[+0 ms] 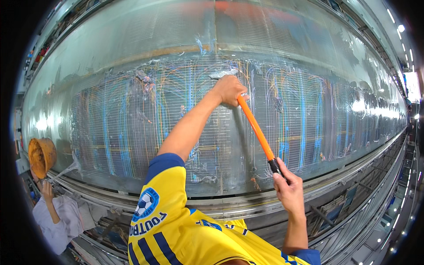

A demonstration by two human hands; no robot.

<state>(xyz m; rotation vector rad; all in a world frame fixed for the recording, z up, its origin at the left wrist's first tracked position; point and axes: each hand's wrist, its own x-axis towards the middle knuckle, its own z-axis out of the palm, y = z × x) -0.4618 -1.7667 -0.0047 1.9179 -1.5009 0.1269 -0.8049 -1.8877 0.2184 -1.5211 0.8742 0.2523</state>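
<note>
Both my hands hold a long-handled scraper (256,126) with an orange shaft and a black end grip. My left hand (230,90) is closed round the upper shaft, just below the grey, smeared head (223,74), which my fingers partly cover. Lower down, my right hand (289,190) wraps the black grip near the table's front edge. The tool's head rests at or just over a long, shiny grey-green table surface (229,154), streaked with fine blue, orange and white lines. Whether the blade touches it I cannot tell.
At the far left a co-worker's hand (47,191) is by a yellow-orange bucket (42,155) at the table edge. A whitish, stringy smear (73,164) lies beside it. Metal rails (349,174) run along the near side. Ragged clumps (145,78) dot the surface.
</note>
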